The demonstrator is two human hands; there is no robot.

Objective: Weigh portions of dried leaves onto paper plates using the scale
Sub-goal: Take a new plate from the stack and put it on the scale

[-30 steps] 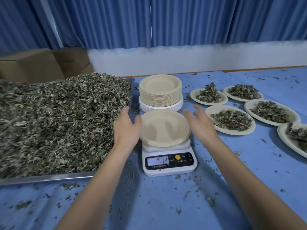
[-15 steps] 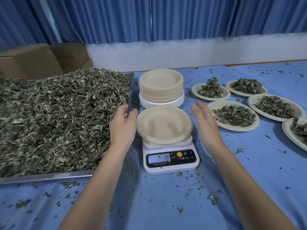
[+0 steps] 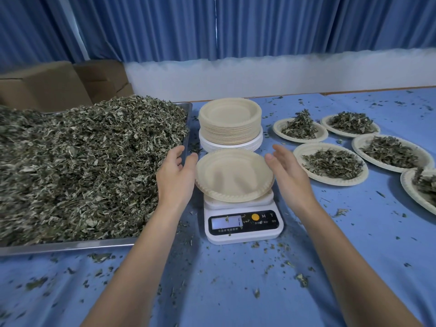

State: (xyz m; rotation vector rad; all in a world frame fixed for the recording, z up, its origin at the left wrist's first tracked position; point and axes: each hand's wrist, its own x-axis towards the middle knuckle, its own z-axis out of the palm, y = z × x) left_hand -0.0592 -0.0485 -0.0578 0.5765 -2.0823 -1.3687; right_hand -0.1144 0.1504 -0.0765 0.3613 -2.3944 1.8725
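Observation:
An empty beige paper plate point(image 3: 233, 175) lies on the white digital scale point(image 3: 243, 223) at the table's middle. My left hand point(image 3: 175, 175) hovers at the plate's left rim with relaxed fingers, holding nothing. My right hand point(image 3: 286, 171) is just right of the plate, fingers straight, and may touch the rim. A large metal tray point(image 3: 70, 244) on the left holds a heap of dried leaves point(image 3: 82, 161). A stack of empty paper plates point(image 3: 230, 123) stands behind the scale.
Several paper plates with leaf portions point(image 3: 330, 162) lie on the blue table to the right, one cut off by the frame edge point(image 3: 422, 185). Leaf crumbs litter the blue cloth point(image 3: 236, 291). Cardboard boxes point(image 3: 47, 86) stand behind the tray, blue curtains beyond.
Both hands have drawn slightly back from the empty plate on the scale, the left one drifting toward the tray. The scale's display now shows no clear digits.

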